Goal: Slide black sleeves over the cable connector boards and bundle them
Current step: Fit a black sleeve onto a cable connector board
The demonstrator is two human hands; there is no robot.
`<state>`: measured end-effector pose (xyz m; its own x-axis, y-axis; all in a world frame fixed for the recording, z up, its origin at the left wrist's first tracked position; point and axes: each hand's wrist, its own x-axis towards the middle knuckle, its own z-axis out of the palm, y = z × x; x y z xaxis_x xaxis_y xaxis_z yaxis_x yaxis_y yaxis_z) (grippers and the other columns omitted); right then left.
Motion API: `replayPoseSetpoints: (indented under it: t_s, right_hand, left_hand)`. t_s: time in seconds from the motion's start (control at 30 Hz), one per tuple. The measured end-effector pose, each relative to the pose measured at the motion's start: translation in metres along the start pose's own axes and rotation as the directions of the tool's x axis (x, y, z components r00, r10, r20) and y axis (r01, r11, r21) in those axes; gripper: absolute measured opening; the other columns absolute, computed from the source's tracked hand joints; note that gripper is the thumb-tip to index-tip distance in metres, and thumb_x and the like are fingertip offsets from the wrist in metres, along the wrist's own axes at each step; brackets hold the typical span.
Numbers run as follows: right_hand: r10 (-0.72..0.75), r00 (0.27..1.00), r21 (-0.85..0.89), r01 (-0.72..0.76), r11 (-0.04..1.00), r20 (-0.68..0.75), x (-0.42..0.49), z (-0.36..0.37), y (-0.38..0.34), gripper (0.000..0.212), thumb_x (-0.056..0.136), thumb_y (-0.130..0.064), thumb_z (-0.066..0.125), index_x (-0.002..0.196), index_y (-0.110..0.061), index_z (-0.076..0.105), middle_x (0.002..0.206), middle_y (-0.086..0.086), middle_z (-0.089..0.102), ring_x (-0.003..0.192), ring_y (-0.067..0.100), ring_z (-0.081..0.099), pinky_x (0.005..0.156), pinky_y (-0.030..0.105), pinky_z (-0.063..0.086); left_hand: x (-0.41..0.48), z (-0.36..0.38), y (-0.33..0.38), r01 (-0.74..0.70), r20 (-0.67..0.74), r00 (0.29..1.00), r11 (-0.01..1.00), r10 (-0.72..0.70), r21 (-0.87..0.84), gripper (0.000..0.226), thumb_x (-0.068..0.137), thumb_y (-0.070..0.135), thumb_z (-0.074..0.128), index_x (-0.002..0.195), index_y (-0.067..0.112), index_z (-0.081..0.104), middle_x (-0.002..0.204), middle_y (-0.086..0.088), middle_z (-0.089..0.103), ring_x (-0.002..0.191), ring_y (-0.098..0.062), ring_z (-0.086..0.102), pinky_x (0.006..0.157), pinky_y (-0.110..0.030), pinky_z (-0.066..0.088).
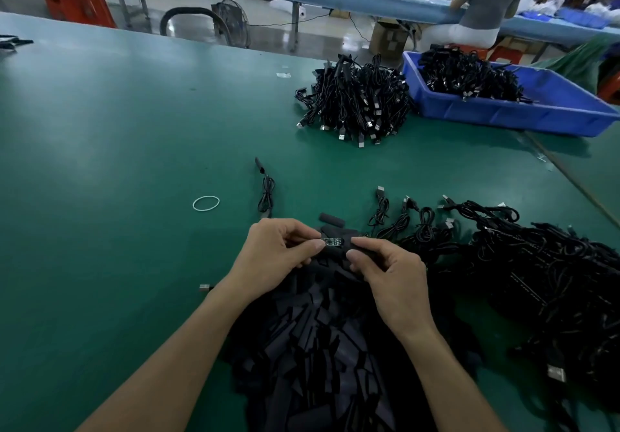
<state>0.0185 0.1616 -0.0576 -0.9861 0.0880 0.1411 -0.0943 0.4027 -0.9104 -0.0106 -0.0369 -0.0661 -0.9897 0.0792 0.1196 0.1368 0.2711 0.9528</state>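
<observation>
sleeving one board, plenty left
left hand (275, 247) pinches the connector board (332, 241), right hand (389, 277) pinches a black sleeve (360, 245) at its end; loose cables (536, 264) likely wait unsleeved.

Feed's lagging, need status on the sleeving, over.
Left hand pinches connector board. Right hand holds black sleeve at its end. Board mostly bare. Nothing blocking.

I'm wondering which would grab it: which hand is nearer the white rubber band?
Left. The white rubber band lies up-left of the left hand; the right hand is farther right, past the left.
</observation>
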Motion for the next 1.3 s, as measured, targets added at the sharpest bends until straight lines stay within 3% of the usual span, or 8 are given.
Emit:
replayPoseSetpoints:
  t_s: [0.2, 0.4, 0.57, 0.67, 0.83, 1.07, 1.3]
  right_hand:
    - [-0.068, 0.997, 0.012, 0.068, 0.998, -0.033, -0.001, 0.002, 0.0, 0.023, 0.086, -0.02, 0.077, 0.092, -0.041, 0.071, 0.073, -0.017, 0.074, 0.069, 0.001, 0.071, 0.069, 0.015, 0.055]
    - [-0.053, 0.997, 0.012, 0.054, 0.998, -0.055, -0.001, 0.003, 0.0, 0.018, 0.083, -0.023, 0.08, 0.095, -0.034, 0.075, 0.072, -0.015, 0.074, 0.068, 0.002, 0.071, 0.071, 0.019, 0.058]
    - [-0.04, 0.998, -0.032, 0.038, 0.999, -0.052, -0.001, 0.002, -0.001, 0.026, 0.08, -0.027, 0.082, 0.106, -0.025, 0.077, 0.086, -0.012, 0.076, 0.079, 0.002, 0.072, 0.081, 0.027, 0.059]
    - [-0.031, 0.999, -0.029, 0.029, 0.999, -0.044, -0.001, 0.002, -0.001, 0.027, 0.08, -0.026, 0.083, 0.106, -0.026, 0.077, 0.085, -0.011, 0.076, 0.079, 0.002, 0.072, 0.08, 0.025, 0.059]
    - [0.001, 0.996, -0.031, 0.002, 1.0, 0.089, 0.008, -0.008, -0.006, 0.026, 0.079, -0.021, 0.084, 0.103, -0.024, 0.077, 0.072, -0.014, 0.075, 0.065, 0.003, 0.071, 0.065, 0.012, 0.054]
    - [-0.021, 0.968, 0.047, 0.01, 0.999, 0.251, 0.017, -0.017, -0.019, 0.023, 0.079, -0.015, 0.082, 0.094, -0.031, 0.076, 0.068, -0.003, 0.074, 0.059, 0.009, 0.069, 0.059, 0.015, 0.05]
    - [-0.054, 0.965, 0.137, 0.019, 0.99, 0.257, 0.016, -0.017, -0.02, 0.023, 0.08, -0.009, 0.081, 0.095, -0.026, 0.076, 0.072, 0.005, 0.075, 0.064, 0.016, 0.07, 0.061, 0.021, 0.054]
  left_hand:
    - [0.0, 0.0, 0.001, -0.007, 0.008, 1.0, 1.0, 0.007, -0.002, 0.011, 0.083, 0.017, 0.082, 0.08, 0.025, 0.076, 0.067, 0.001, 0.075, 0.058, -0.01, 0.069, 0.058, -0.02, 0.055]
    - [-0.002, 0.0, 0.005, -0.002, 0.04, 0.999, 1.0, 0.002, -0.012, 0.009, 0.084, 0.015, 0.081, 0.08, 0.021, 0.076, 0.065, -0.001, 0.073, 0.056, -0.009, 0.066, 0.057, -0.019, 0.053]
    - [-0.004, -0.001, 0.008, 0.001, 0.071, 0.998, 1.0, 0.001, -0.026, 0.006, 0.085, 0.013, 0.08, 0.081, 0.016, 0.076, 0.066, 0.0, 0.073, 0.056, -0.008, 0.066, 0.058, -0.019, 0.053]
    - [-0.004, -0.002, 0.007, 0.003, 0.086, 0.996, 0.999, 0.001, -0.039, 0.007, 0.086, 0.013, 0.079, 0.082, 0.017, 0.076, 0.067, -0.002, 0.073, 0.057, -0.009, 0.066, 0.059, -0.019, 0.053]
    - [-0.001, -0.003, 0.005, 0.015, 0.127, 0.992, 0.994, -0.001, -0.11, 0.006, 0.086, 0.01, 0.078, 0.085, 0.016, 0.076, 0.069, -0.002, 0.074, 0.06, -0.009, 0.067, 0.064, -0.019, 0.054]
    - [-0.001, -0.005, 0.008, 0.017, 0.125, 0.992, 0.983, 0.006, -0.184, 0.007, 0.088, 0.007, 0.074, 0.087, 0.014, 0.075, 0.075, -0.003, 0.076, 0.062, -0.011, 0.068, 0.066, -0.019, 0.055]
    - [0.0, -0.005, 0.013, -0.003, 0.069, 0.997, 0.985, 0.016, -0.172, 0.004, 0.086, 0.008, 0.077, 0.086, 0.012, 0.077, 0.073, -0.005, 0.076, 0.058, -0.012, 0.067, 0.061, -0.02, 0.053]
